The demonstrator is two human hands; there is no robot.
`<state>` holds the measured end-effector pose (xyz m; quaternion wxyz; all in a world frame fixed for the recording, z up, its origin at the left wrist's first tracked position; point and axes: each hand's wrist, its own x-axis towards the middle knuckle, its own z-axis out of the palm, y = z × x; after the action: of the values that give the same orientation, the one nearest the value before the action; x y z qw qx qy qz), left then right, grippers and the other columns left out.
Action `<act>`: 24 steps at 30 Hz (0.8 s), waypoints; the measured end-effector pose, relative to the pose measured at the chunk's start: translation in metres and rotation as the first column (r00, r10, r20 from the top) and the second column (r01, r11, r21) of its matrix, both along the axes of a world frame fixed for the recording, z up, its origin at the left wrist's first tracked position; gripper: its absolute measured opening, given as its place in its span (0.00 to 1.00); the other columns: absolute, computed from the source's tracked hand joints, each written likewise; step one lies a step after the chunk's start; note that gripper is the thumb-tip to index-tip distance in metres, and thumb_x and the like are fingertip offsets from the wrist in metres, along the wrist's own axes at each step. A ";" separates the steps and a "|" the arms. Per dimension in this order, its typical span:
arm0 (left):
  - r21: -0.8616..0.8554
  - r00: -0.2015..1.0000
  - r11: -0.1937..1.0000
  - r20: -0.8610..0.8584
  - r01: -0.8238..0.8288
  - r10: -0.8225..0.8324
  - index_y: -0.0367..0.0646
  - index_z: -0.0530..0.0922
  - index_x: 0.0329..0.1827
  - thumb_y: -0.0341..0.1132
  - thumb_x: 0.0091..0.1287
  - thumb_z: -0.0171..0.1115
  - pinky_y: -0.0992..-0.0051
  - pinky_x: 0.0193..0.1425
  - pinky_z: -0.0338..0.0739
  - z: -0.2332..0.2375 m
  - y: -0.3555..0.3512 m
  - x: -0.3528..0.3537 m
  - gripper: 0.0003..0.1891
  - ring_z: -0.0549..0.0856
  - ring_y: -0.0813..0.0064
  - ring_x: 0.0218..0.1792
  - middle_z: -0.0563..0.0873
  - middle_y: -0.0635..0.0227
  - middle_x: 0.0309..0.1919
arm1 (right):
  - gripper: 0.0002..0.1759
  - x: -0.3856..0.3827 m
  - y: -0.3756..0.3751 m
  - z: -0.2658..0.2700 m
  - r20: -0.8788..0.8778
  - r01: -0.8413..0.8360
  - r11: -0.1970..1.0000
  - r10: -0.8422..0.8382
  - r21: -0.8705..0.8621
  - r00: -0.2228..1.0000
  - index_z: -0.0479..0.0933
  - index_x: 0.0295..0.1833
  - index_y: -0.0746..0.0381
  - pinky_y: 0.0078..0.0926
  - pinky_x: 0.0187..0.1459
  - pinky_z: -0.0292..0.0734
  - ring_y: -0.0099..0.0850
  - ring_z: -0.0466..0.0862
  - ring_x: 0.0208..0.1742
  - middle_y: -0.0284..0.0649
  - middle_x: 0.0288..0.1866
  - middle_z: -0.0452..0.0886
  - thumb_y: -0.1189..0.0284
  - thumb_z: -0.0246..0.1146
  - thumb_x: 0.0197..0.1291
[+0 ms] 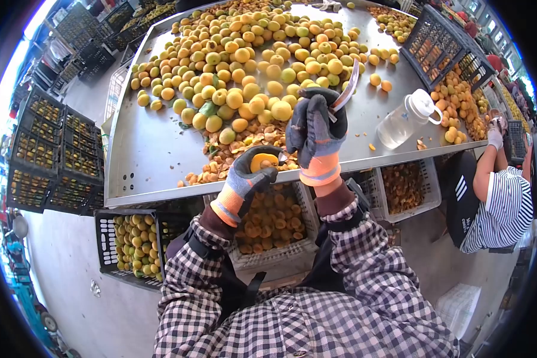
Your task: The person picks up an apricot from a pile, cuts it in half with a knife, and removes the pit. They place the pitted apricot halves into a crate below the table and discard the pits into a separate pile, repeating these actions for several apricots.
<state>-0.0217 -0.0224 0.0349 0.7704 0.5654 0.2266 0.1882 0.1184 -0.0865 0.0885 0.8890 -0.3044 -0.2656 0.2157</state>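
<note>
My left hand (249, 177), in a grey glove with an orange cuff, is closed around a yellow apricot (264, 161) at the near edge of the metal table (149, 155). My right hand (316, 128), gloved the same way, grips a small knife (347, 89) whose blade points up and away. Both hands are close together above a heap of apricot pits (244, 143). A large pile of whole apricots (250, 65) covers the table beyond them.
A clear plastic bottle (407, 119) lies on the table at right. A white crate of halved fruit (274, 224) sits under my hands, a black crate of apricots (131, 241) at lower left. Another person in a striped shirt (501, 203) sits at right. Stacked black crates (48, 149) stand left.
</note>
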 end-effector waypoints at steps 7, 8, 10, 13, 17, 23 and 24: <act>0.055 0.999 0.998 -0.031 -0.031 0.033 0.41 0.77 0.56 0.28 0.60 0.65 0.85 0.38 0.74 0.006 -0.004 0.001 0.19 0.78 0.87 0.34 0.81 0.76 0.38 | 0.08 -0.007 0.009 -0.008 0.154 0.029 0.999 -0.023 -0.034 0.988 0.77 0.48 0.68 0.13 0.27 0.66 0.16 0.73 0.26 0.31 0.28 0.77 0.76 0.58 0.69; 0.083 0.997 0.996 -0.063 -0.032 0.038 0.41 0.77 0.55 0.28 0.60 0.65 0.85 0.38 0.74 0.006 -0.003 0.001 0.19 0.78 0.87 0.34 0.81 0.76 0.38 | 0.08 -0.008 0.011 -0.011 0.189 0.049 0.998 -0.043 -0.027 0.981 0.77 0.49 0.67 0.12 0.25 0.65 0.15 0.73 0.25 0.31 0.28 0.77 0.75 0.58 0.69; 0.074 0.998 0.996 -0.035 -0.055 0.058 0.41 0.77 0.55 0.28 0.60 0.65 0.85 0.38 0.74 0.001 -0.003 0.002 0.18 0.78 0.87 0.34 0.81 0.76 0.37 | 0.09 -0.013 0.008 -0.010 0.134 -0.003 0.999 0.007 -0.032 0.991 0.76 0.49 0.67 0.12 0.23 0.63 0.15 0.72 0.23 0.31 0.27 0.77 0.74 0.58 0.69; 0.069 0.997 0.994 -0.006 -0.081 0.081 0.40 0.77 0.54 0.28 0.60 0.65 0.85 0.38 0.74 -0.010 -0.001 0.003 0.18 0.78 0.86 0.34 0.81 0.75 0.37 | 0.10 -0.016 0.012 -0.015 0.060 -0.038 0.999 0.040 -0.035 0.997 0.75 0.50 0.66 0.12 0.19 0.61 0.15 0.70 0.19 0.30 0.25 0.76 0.72 0.58 0.70; 0.107 0.994 0.989 0.045 -0.106 0.102 0.39 0.77 0.53 0.26 0.58 0.67 0.83 0.42 0.75 -0.016 0.000 0.002 0.19 0.79 0.84 0.38 0.81 0.73 0.39 | 0.10 -0.018 0.020 -0.017 -0.079 0.015 0.997 -0.021 -0.077 0.997 0.76 0.50 0.65 0.13 0.16 0.58 0.15 0.67 0.16 0.29 0.23 0.74 0.69 0.59 0.70; 0.420 0.986 0.897 0.144 -0.138 0.084 0.39 0.77 0.53 0.25 0.56 0.69 0.76 0.52 0.76 -0.023 0.007 0.005 0.20 0.81 0.78 0.46 0.82 0.70 0.43 | 0.08 -0.019 0.030 -0.034 -0.306 -0.083 0.995 0.062 -0.056 0.950 0.76 0.48 0.61 0.12 0.16 0.57 0.14 0.67 0.17 0.25 0.21 0.70 0.68 0.59 0.70; 0.420 0.986 0.897 0.144 -0.140 0.087 0.39 0.77 0.53 0.25 0.56 0.69 0.76 0.52 0.76 -0.022 0.007 0.004 0.20 0.81 0.78 0.46 0.82 0.70 0.43 | 0.08 -0.016 0.028 -0.035 -0.300 -0.142 0.988 0.117 -0.064 0.947 0.76 0.45 0.58 0.15 0.13 0.57 0.16 0.65 0.14 0.24 0.19 0.68 0.66 0.57 0.72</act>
<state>-0.0175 -0.0154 0.0132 0.6275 0.6941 0.1650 0.3119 0.1024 -0.0585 0.0538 0.8888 -0.2881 -0.1397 0.3278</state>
